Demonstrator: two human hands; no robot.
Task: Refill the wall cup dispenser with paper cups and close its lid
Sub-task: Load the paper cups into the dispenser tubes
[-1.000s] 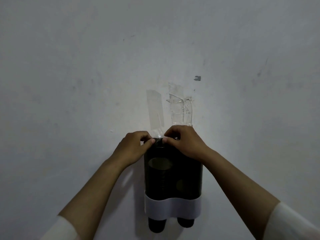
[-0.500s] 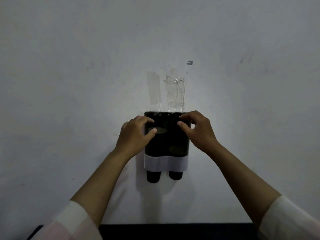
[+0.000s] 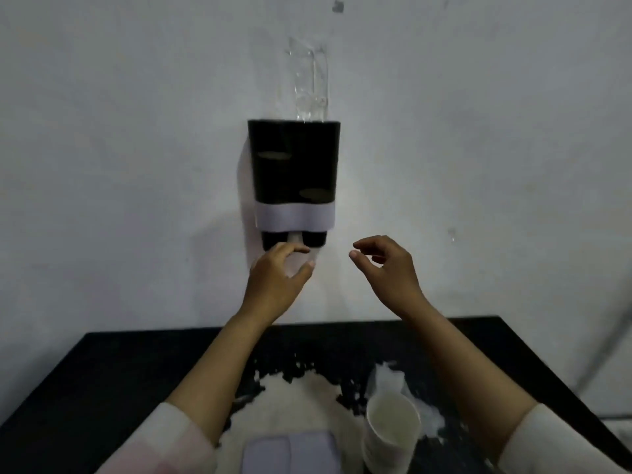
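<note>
The wall cup dispenser [image 3: 293, 176] hangs on the wall at upper centre of the frame, dark, with a pale band near its bottom; its top edge looks flat, so the lid seems closed. Your left hand [image 3: 278, 273], just under its outlets, curls around something pale, perhaps a cup, though blur hides what. Your right hand [image 3: 386, 265], lower and to the right, hangs loose and empty. A stack of paper cups [image 3: 390, 436] stands on the table [image 3: 102, 388] at lower right, so loading may remain.
</note>
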